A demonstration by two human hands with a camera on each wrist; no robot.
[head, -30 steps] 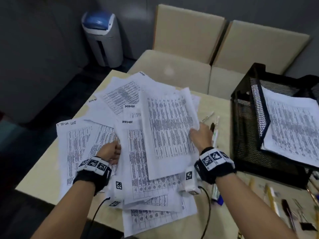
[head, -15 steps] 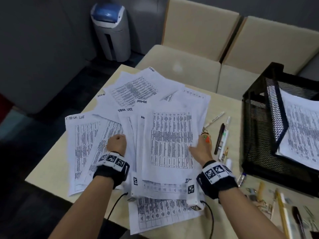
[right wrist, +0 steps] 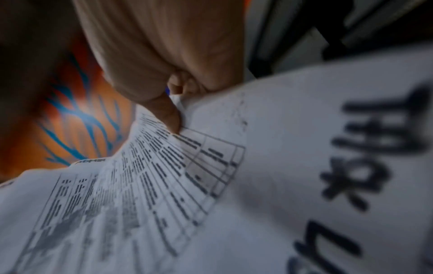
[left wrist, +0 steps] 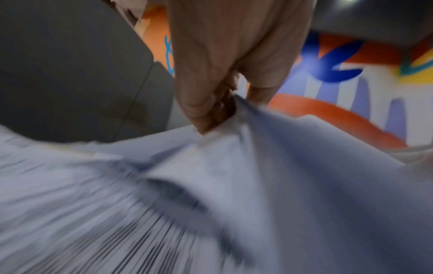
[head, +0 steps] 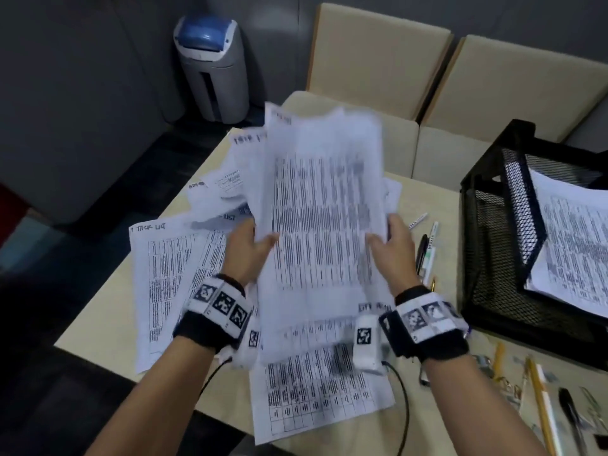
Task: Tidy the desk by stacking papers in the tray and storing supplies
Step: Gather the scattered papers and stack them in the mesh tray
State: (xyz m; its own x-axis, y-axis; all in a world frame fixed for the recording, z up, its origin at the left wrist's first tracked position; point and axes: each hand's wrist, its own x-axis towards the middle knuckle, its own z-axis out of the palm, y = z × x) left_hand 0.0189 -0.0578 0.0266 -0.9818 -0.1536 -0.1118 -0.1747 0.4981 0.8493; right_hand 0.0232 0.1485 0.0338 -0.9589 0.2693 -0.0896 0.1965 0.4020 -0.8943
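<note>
- Head view, room: beige laminate desk (head: 424,432) against 2 cream padded chairs (head: 378,51), dark grey wall panels behind, grey bin with blue lid (head: 212,69) on the dark floor at the far left.
- Head view, desk surface: loose white printed sheets (head: 171,274) fanned across the left half and near edge, some with handwritten headings. Black wire-mesh tray (head: 487,245) on the right, with printed sheets in its upper tier. White and black pens (head: 427,251) lie between the papers and the tray; pencils and small clips (head: 539,399) scattered at near right.
- Head view, grip: lifted bundle of white printed papers (head: 322,225) held off the desk, tilted up, top edge blurred. Left hand (head: 246,251) clamps its left edge, thumb on the front face. Right hand (head: 391,248) clamps the right edge, thumb on front. Bundle sits between both hands, left of the tray, above the loose sheets.
- Left wrist view: left hand (left wrist: 225,61) with thumb and fingers closed on the paper edge (left wrist: 246,148); sheet creases at the pinch and fans out below, heavily blurred. Grey panel and a coloured mural behind.
- Right wrist view: right hand (right wrist: 164,55) with thumb tip pressed on the printed table; fingers curled behind the sheet edge. Papers (right wrist: 269,176) spread below the grip, large handwritten marker text at right. Orange and blue wall behind.
</note>
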